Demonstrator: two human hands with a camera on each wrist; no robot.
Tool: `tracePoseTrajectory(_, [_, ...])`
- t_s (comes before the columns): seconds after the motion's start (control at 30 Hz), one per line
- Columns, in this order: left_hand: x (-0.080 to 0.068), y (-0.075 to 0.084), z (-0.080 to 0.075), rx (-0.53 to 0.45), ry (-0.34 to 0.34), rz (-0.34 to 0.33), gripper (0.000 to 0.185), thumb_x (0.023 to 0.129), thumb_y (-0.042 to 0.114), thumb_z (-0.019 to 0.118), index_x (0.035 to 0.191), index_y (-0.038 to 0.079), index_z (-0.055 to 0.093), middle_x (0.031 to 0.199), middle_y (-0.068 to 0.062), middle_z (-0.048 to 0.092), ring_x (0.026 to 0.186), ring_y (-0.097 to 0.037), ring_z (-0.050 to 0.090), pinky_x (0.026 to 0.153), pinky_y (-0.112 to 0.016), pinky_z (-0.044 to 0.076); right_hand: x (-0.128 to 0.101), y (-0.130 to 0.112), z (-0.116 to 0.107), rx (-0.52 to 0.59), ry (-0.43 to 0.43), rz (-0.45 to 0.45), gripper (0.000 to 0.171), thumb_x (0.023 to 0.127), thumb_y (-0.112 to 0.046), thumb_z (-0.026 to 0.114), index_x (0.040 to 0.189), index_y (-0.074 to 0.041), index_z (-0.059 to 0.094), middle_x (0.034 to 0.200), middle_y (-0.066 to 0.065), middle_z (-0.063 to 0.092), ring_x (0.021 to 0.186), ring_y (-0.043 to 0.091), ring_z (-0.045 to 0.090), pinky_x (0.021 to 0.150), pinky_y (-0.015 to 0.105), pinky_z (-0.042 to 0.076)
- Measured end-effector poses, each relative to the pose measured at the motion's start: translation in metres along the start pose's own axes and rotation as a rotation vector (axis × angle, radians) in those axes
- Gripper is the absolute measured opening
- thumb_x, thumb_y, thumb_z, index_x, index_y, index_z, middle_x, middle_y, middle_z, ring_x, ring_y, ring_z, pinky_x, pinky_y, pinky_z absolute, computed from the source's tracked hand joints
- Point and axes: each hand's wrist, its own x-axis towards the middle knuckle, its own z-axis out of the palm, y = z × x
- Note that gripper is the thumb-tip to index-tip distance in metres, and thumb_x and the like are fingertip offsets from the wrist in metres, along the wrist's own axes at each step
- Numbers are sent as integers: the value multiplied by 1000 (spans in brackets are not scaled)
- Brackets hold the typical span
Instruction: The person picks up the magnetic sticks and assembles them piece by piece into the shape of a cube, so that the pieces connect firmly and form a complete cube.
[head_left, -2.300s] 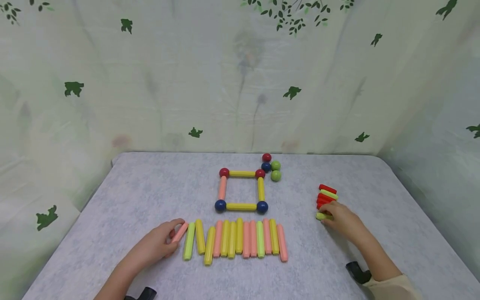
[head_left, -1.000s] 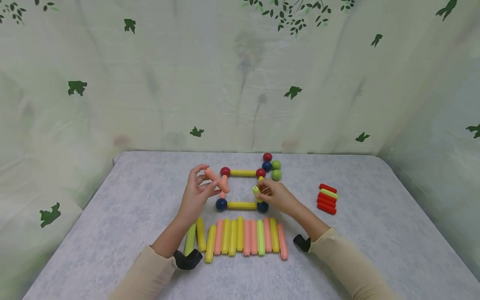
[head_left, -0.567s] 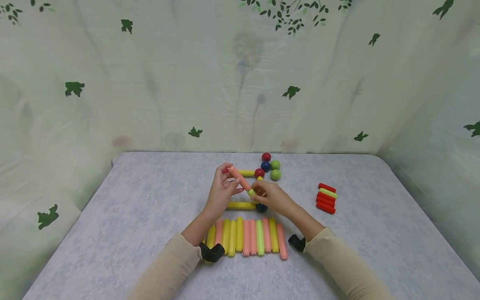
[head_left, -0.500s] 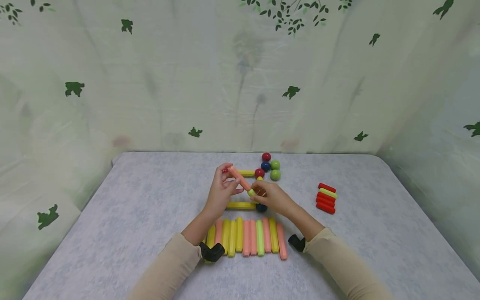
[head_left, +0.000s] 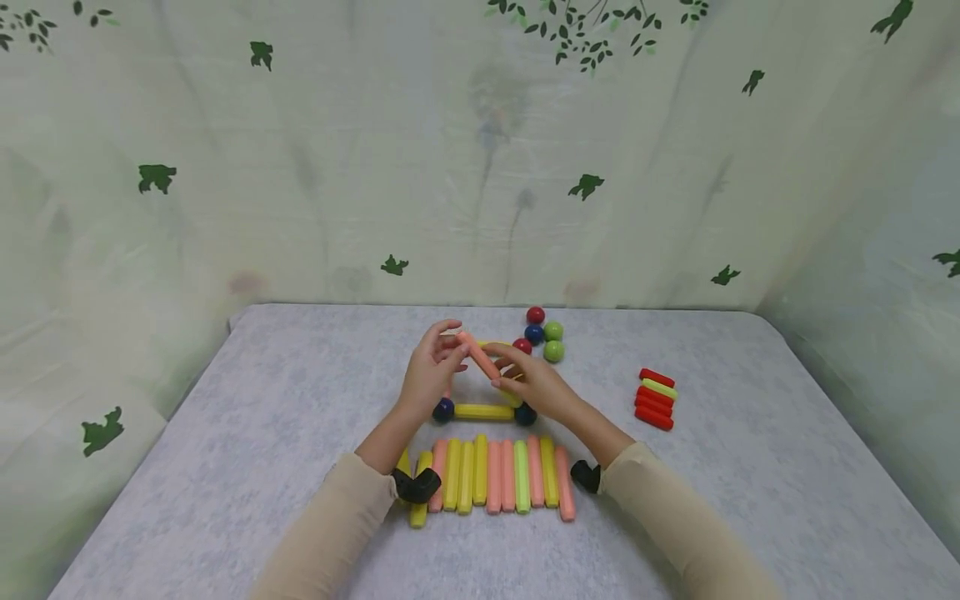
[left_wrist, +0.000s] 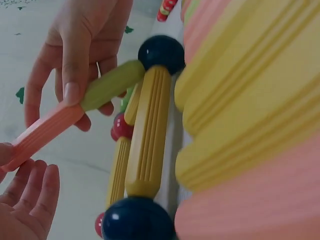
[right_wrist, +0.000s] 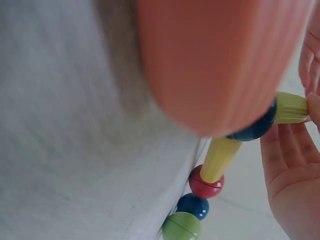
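Observation:
Above the table my left hand [head_left: 423,379] pinches the upper end of a ridged pink stick [head_left: 478,357]. My right hand [head_left: 542,385] pinches that stick's lower end, its thumb at the joint in the left wrist view. There a short green stick [left_wrist: 112,86] continues end to end in line with the pink one. Its far end overlaps a blue ball [left_wrist: 161,54] in that view. Below the hands lies a square of sticks and balls, with a yellow stick [head_left: 483,412] on its near side. My hands cover parts of the square in the head view.
A row of pink, yellow and green sticks [head_left: 480,479] lies nearer me, partly under the left wrist's black camera mount [head_left: 417,485]. Loose balls [head_left: 553,331] sit behind the square's far right corner. Short red and green sticks [head_left: 655,400] lie at the right.
Both hands came in from the table's sides, each carrying a stick. The pink and green sticks met end to end. My right fingers have since shifted from the green stick onto the pink one's end.

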Motion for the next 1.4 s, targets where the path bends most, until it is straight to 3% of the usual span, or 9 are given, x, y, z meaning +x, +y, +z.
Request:
tracePoseTrajectory(0.23, [18, -26, -19, 334, -50, -103, 39, 91, 18, 55, 128, 18, 48, 117, -6, 53, 106, -25, 47, 84, -39, 44, 12, 7, 1, -2, -51, 40, 48, 88, -15, 59, 133, -21, 45, 118, 3, 55, 93, 16, 58, 75, 27, 49])
tracePoseTrajectory(0.4, [28, -39, -26, 451, -148, -141, 48, 89, 5, 53, 134, 15, 41, 123, -12, 47, 107, -31, 47, 81, -40, 45, 17, 9, 4, -30, -51, 123, 44, 88, -15, 60, 130, -21, 49, 108, 4, 59, 85, 16, 60, 73, 28, 49])
tracePoseTrajectory(0.6, [31, -47, -28, 528, -220, -109, 60, 85, -2, 55, 139, 10, 32, 127, -18, 42, 113, -30, 42, 89, -43, 40, 21, 12, 5, -56, -59, 152, 42, 88, -11, 59, 128, -20, 51, 102, 4, 60, 82, 16, 60, 70, 27, 49])
tracePoseTrajectory(0.83, [33, -50, -28, 651, -278, -16, 47, 85, -4, 52, 131, 1, 44, 123, -20, 47, 109, -28, 44, 87, -41, 41, 25, 9, 6, -210, -103, 140, 43, 88, -14, 59, 129, -23, 50, 109, 3, 60, 84, 15, 57, 64, 25, 46])
tracePoseTrajectory(1.07, [33, -50, -26, 670, -282, -148, 49, 87, -1, 53, 134, 6, 42, 134, -18, 33, 108, -29, 44, 85, -40, 41, 26, 5, 9, -271, -107, 110, 38, 86, -7, 60, 123, -16, 56, 105, 6, 61, 84, 16, 58, 64, 25, 47])
tracePoseTrajectory(1.4, [32, -52, -23, 688, -251, -246, 49, 88, 5, 53, 136, 10, 40, 132, -18, 28, 98, -25, 46, 78, -35, 44, 27, 4, 12, -284, -131, 156, 32, 87, -12, 60, 120, -12, 57, 98, 5, 62, 80, 15, 57, 66, 26, 48])
